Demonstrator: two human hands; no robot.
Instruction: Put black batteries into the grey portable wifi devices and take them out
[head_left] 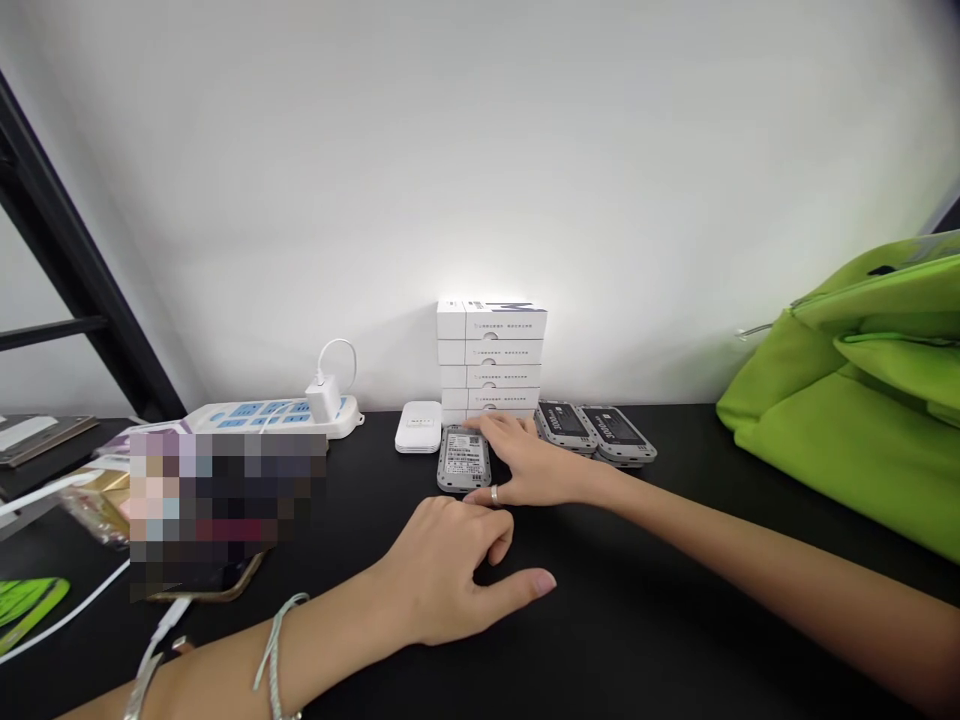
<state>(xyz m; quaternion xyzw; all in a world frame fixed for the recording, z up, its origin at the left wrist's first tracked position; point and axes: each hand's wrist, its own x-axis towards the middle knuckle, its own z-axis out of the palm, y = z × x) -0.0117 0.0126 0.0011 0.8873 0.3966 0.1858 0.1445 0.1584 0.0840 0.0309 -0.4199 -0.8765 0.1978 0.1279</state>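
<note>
My right hand (pixel 525 462) spreads over a grey pocket Wi-Fi router (pixel 463 460), its fingers at the far edge and its thumb at the near edge, with a ring on one finger. The router lies flat with its labelled back upward. My left hand (pixel 442 572), wearing thin bracelets, rests on the black tabletop (pixel 645 620) just in front of the router and holds nothing. Two similar grey routers (pixel 592 432) lie to the right, partly overlapping. A stack of white boxes (pixel 491 350) stands behind my right hand.
A white power strip (pixel 274 420) with a plugged-in charger (pixel 324 396) and a small white device (pixel 418 427) stand along the wall. A green bag (pixel 847 400) fills the right side. A pixelated patch (pixel 225 500) hides things at the left, beside a black metal frame (pixel 75 260).
</note>
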